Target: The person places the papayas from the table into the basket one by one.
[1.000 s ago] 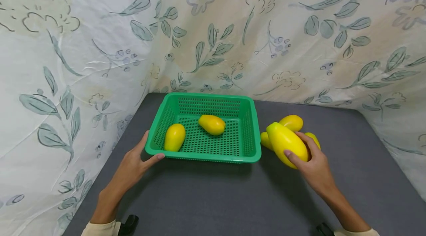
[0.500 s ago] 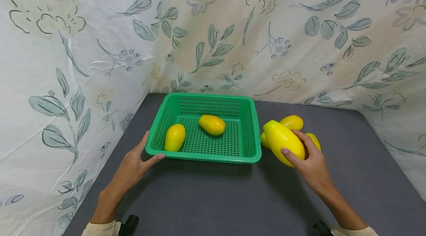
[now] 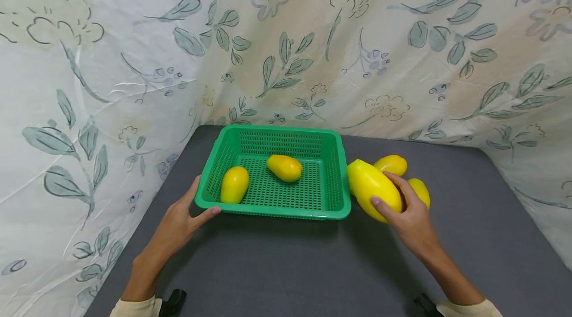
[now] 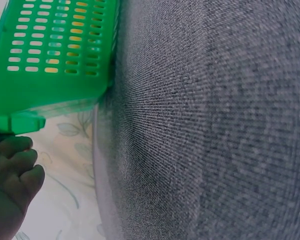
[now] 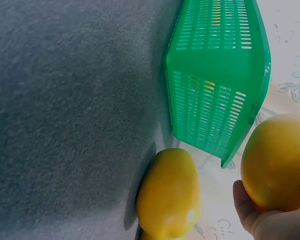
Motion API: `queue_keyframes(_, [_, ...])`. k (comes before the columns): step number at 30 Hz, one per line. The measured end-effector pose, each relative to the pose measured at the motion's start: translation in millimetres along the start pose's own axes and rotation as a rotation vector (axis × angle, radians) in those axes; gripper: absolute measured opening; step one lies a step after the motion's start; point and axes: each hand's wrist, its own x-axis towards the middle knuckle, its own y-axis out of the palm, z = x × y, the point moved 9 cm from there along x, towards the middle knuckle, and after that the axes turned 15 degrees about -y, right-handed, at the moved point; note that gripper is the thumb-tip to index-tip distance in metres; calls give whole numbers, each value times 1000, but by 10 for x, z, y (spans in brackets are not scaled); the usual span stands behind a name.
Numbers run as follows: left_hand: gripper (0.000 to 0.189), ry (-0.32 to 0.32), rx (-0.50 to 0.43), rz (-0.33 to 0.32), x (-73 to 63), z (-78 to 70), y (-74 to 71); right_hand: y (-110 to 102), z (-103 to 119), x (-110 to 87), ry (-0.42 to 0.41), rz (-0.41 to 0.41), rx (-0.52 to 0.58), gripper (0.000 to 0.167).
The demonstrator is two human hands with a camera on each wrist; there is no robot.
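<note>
A green plastic basket [image 3: 272, 211] stands on the grey table, with two yellow mangoes inside: one mango [image 3: 234, 185] by the left wall, another mango [image 3: 285, 168] near the middle. My left hand [image 3: 176, 225] holds the basket's front-left corner, thumb on the front rim. Just right of the basket, my right hand [image 3: 413, 220] grips a larger-looking yellow mango [image 3: 373, 190] by its near end, raised above the table. In the right wrist view this held mango [image 5: 277, 162] is beside the rim and apart from the table; its greenish tip points toward the basket.
Behind the right hand lie a mango [image 3: 391, 164] and another mango [image 3: 420, 193] on the grey table [image 3: 286, 267]. A floral cloth [image 3: 290, 48] hangs behind and along the left side.
My right hand has carried its mango left, close to the basket's right rim; it now covers a mango lying behind it. The left hand and basket stay put.
</note>
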Motion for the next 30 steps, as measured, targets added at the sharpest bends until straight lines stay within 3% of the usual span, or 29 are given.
queue_keyframes(30, [103, 27, 1, -25, -5, -3, 5, 263, 280, 157, -51, 34, 93, 66])
